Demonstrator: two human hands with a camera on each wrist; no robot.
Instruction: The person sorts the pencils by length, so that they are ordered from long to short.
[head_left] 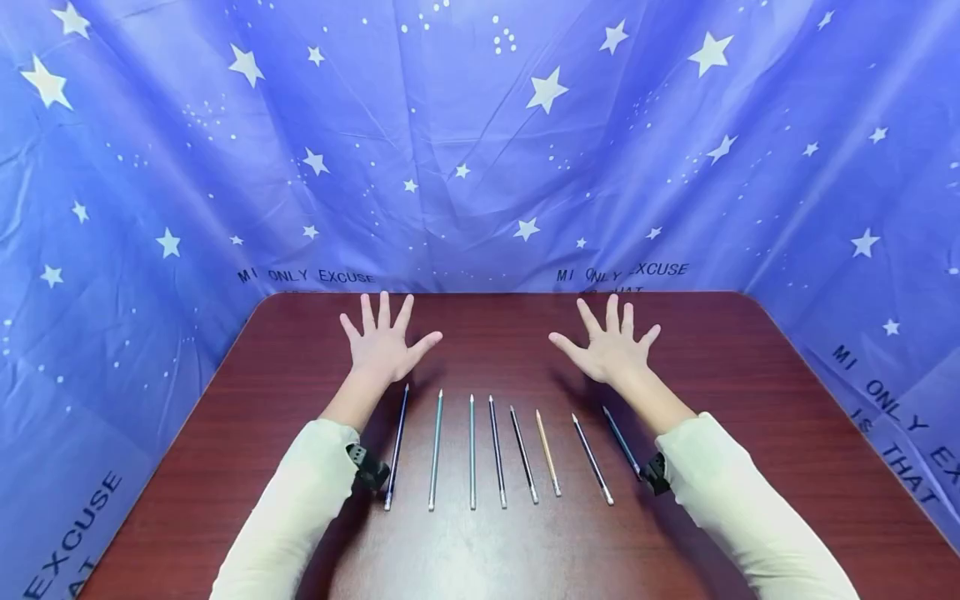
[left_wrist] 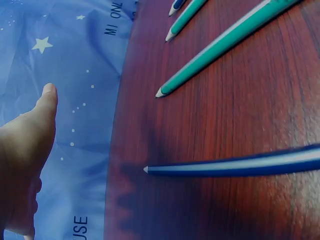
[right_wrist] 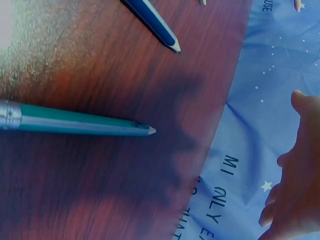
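Observation:
Several pencils lie side by side in a fanned row on the table, points toward the far edge. At the left end is a blue pencil (left_wrist: 235,166), with a green pencil (left_wrist: 225,47) beside it. A yellowish pencil (head_left: 548,454) lies among dark ones to the right of the middle. The right end has a dark green pencil (right_wrist: 80,121), next to a dark blue pencil (right_wrist: 152,22). My left hand (head_left: 382,348) is raised with fingers spread, beyond the left end of the row. My right hand (head_left: 613,352) mirrors it at the right. Both hold nothing.
The dark red wooden table (head_left: 247,492) has rounded far corners. A blue curtain (head_left: 450,108) with white stars and lettering hangs behind it and along both sides. A black wrist camera (head_left: 367,468) sits near the left-end pencil, and another (head_left: 656,473) near the right-end one.

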